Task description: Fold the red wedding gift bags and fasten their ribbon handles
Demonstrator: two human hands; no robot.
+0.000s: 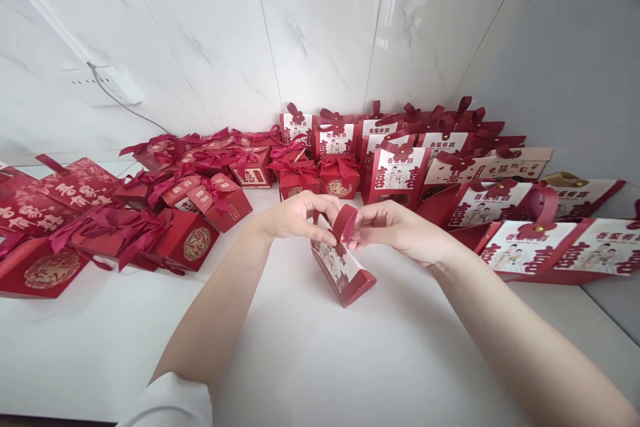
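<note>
Between my hands, over the middle of the white table, is a small red-and-white gift box (339,273) with a printed picture on its front. It is tilted, with one red side toward me. A red strap handle (345,221) loops up from its top. My left hand (303,215) pinches the top beside the strap, thumb in front. My right hand (383,223) has its fingers closed at the other side of the strap; its fingertips are partly hidden behind the loop.
Red boxes with ribbon bows (190,240) crowd the left and back. Similar gift boxes with strap handles (397,170) stand in rows at the back and right. Behind runs a white tiled wall (320,27) with a socket (107,85) and grey cable (125,107). The white table (300,360) extends in front.
</note>
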